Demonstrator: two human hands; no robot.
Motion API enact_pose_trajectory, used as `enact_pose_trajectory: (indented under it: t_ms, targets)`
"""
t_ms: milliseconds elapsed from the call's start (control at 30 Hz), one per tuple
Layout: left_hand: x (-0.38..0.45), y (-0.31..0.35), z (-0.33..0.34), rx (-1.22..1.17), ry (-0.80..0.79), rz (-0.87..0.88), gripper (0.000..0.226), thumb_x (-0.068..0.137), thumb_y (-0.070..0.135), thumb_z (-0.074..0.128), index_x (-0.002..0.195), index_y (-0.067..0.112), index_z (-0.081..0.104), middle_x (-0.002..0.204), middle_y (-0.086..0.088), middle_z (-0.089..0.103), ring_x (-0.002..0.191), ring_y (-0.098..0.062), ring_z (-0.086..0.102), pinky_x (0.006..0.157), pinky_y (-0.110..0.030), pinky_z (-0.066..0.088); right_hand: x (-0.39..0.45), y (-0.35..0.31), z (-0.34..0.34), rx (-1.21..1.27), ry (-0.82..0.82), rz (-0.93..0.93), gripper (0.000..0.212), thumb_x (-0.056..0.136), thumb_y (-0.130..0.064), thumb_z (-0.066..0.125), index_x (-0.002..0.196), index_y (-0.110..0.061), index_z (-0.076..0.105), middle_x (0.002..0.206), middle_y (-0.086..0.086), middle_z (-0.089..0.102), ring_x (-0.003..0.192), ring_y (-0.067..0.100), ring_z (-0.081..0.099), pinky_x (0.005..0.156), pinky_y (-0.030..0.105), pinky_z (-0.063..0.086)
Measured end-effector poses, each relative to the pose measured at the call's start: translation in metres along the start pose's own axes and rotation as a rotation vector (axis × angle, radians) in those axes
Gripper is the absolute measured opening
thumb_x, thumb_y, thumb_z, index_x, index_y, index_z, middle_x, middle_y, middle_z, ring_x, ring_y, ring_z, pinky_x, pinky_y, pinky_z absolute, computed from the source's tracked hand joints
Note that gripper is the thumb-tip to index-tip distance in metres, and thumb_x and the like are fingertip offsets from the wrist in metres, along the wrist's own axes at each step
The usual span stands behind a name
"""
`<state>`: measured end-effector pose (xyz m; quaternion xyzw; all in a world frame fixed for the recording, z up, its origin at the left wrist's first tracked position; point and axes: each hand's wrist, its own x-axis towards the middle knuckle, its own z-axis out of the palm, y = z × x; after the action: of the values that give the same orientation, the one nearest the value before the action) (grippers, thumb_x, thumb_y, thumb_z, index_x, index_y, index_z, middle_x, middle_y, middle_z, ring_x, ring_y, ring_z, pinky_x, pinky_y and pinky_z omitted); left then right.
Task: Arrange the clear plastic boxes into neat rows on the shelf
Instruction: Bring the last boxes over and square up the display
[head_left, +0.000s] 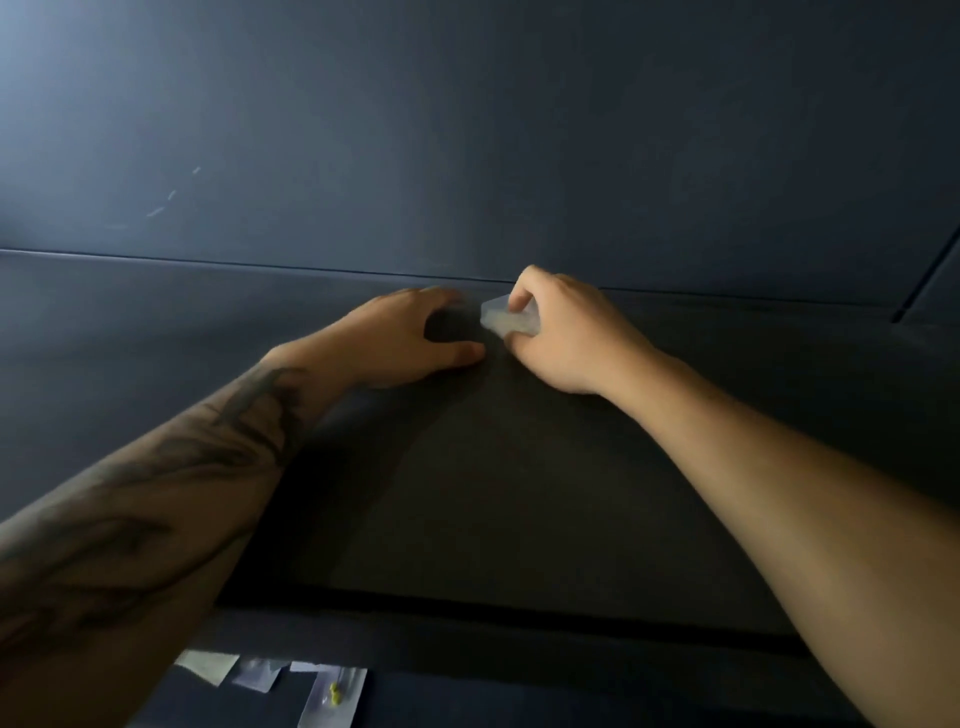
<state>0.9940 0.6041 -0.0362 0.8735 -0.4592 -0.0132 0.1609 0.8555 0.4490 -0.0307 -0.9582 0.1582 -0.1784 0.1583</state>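
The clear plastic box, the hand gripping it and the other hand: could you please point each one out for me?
clear plastic box (497, 317): head view, on its exposed left end.
right hand (563, 338): head view, on its back.
left hand (400, 332): head view, on its back.

No text, label, brand, number or sign can be read anywhere in the head view. The small clear packets (291, 680) at the near left edge carry no legible print; they are too small and dim to tell.
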Motion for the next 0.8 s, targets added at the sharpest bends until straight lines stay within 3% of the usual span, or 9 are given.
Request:
enact_pose_trajectory:
  t_ms: [167,333,433,533,700,800]
  targets:
    - [-0.017,-0.014,-0.003,-0.054,0.032,0.032,0.075,0.086,0.063,0.069,0.152,0.035,0.044,0.146,0.005,0.056,0.131,-0.016,0.054,0.108,-0.031,0.040,-0.009,-0.010,0.002,0.064,-0.034,-0.084,0.024,0.093,-0.029,0.065,0.113,-0.027,0.053,0.116,-0.004,0.054,0.098,0.019,0.053,0.073,0.032,0.039]
    - [-0.046,-0.011,0.001,-0.091,0.078,0.041,0.076,0.081,0.074,0.062,0.147,0.039,0.050,0.140,0.014,0.061,0.127,-0.010,0.057,0.109,-0.034,0.044,-0.023,-0.020,-0.001,0.112,-0.089,-0.195,0.025,0.093,-0.034,0.069,0.113,-0.029,0.055,0.113,-0.006,0.055,0.095,0.016,0.054,0.065,0.025,0.038]
    - [-0.071,-0.013,-0.002,-0.092,0.130,0.043,0.052,0.093,0.050,0.068,0.143,0.040,0.055,0.137,0.016,0.063,0.124,-0.007,0.058,0.107,-0.029,0.043,-0.034,-0.025,-0.002,0.100,-0.122,-0.260,0.025,0.092,-0.035,0.070,0.111,-0.030,0.055,0.117,-0.006,0.057,0.101,0.017,0.056,0.074,0.031,0.042]
    - [-0.099,-0.015,-0.008,-0.098,0.157,0.052,0.048,0.093,0.044,0.071,0.139,0.042,0.056,0.132,0.016,0.065,0.118,-0.008,0.061,0.106,-0.035,0.047,-0.046,-0.036,-0.004,0.120,-0.162,-0.286,0.025,0.090,-0.034,0.073,0.108,-0.033,0.056,0.129,-0.005,0.060,0.111,0.019,0.058,0.094,0.039,0.050]
    - [-0.158,-0.031,-0.021,-0.080,0.212,0.023,0.052,0.087,0.051,0.074,0.136,0.042,0.057,0.126,0.012,0.068,0.111,-0.011,0.064,0.095,-0.031,0.049,-0.068,-0.085,0.003,0.164,-0.221,-0.355,0.026,0.086,-0.039,0.077,0.103,-0.033,0.059,0.129,-0.004,0.062,0.112,0.018,0.060,0.097,0.043,0.051]
    - [-0.201,-0.057,-0.030,0.045,0.236,-0.058,0.064,0.082,0.067,0.067,0.139,0.044,0.052,0.134,0.009,0.064,0.121,-0.017,0.061,0.098,-0.033,0.047,-0.082,-0.128,0.015,0.203,-0.193,-0.418,0.026,0.085,-0.035,0.079,0.104,-0.029,0.061,0.125,-0.002,0.066,0.110,0.018,0.061,0.096,0.039,0.050]
